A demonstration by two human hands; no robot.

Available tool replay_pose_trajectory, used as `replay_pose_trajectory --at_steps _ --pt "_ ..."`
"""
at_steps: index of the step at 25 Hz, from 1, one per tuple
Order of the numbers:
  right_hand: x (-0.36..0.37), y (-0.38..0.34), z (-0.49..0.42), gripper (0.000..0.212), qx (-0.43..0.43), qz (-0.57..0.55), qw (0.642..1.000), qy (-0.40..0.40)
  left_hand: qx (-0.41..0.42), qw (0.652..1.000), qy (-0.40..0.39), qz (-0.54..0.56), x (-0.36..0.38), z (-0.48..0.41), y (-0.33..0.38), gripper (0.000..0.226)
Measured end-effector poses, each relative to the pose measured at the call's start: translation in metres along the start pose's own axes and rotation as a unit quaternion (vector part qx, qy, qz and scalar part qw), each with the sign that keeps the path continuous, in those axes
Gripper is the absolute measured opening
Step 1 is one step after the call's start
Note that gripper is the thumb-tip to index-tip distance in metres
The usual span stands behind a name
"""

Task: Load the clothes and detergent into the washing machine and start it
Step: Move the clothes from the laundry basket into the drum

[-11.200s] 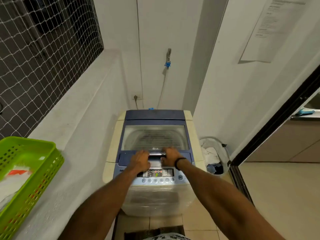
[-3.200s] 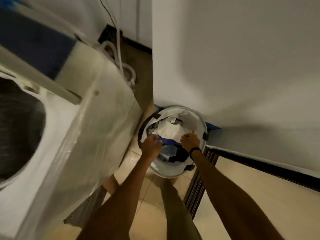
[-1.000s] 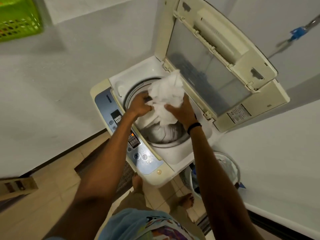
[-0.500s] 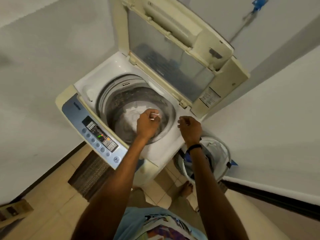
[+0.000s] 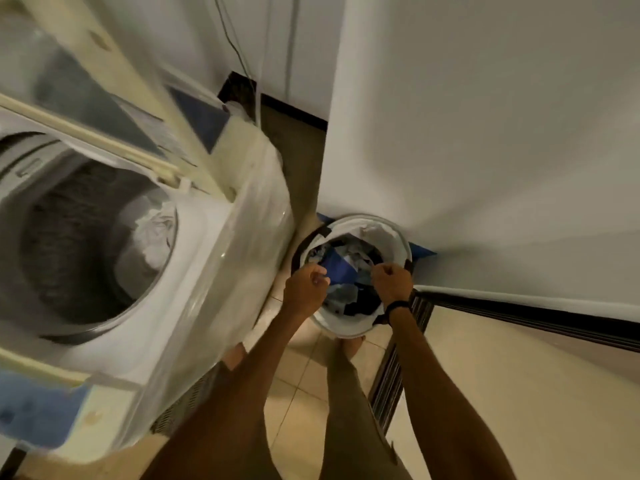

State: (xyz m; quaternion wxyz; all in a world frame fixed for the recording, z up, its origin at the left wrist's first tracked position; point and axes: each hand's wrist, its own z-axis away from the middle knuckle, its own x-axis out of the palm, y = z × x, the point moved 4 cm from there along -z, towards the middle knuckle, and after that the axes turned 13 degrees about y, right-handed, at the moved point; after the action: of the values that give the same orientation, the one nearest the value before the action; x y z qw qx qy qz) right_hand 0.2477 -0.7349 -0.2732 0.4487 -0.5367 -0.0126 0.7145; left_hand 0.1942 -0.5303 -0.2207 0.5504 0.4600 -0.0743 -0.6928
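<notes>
The top-loading washing machine [image 5: 214, 271] stands at the left with its lid [image 5: 104, 95] raised. A white garment [image 5: 156, 233] lies inside the drum [image 5: 76, 244]. To the machine's right, on the floor, sits a round white laundry basket [image 5: 346, 329] with dark, blue and white clothes [image 5: 341, 266] in it. My left hand [image 5: 304, 287] and my right hand [image 5: 393, 282] hover over the basket's near half with fingers curled. I see no cloth inside either fist. No detergent is in sight.
A white wall [image 5: 485, 133] rises right behind the basket. A dark sliding-door track [image 5: 391, 368] runs along the floor at the right. Hoses and a cable [image 5: 258, 98] hang behind the machine. The blue control panel [image 5: 34, 410] is blurred at the lower left.
Both hands left the drum, where the white garment now lies, and swung right and down to the laundry basket. My view turned the same way.
</notes>
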Motion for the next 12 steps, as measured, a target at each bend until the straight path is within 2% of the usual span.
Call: replay_pose_trajectory --at_steps 4,7,10,12 --pt "0.098 0.089 -0.075 0.044 -0.027 0.118 0.987 -0.109 -0.076 0.997 0.012 -0.025 0.095 -0.071 -0.058 0.024" --pt "0.179 0.131 -0.103 0.024 -0.079 0.226 0.949 -0.204 -0.105 0.994 0.034 -0.019 0.143 -0.113 -0.103 0.019" --pt "0.259 0.165 -0.113 0.050 -0.133 0.290 0.907 -0.274 -0.145 0.989 0.034 0.011 0.178 -0.139 -0.149 0.015" --pt "0.290 0.177 -0.111 0.058 -0.138 0.305 0.902 -0.272 -0.178 0.982 0.045 0.037 0.191 -0.146 -0.173 0.018"
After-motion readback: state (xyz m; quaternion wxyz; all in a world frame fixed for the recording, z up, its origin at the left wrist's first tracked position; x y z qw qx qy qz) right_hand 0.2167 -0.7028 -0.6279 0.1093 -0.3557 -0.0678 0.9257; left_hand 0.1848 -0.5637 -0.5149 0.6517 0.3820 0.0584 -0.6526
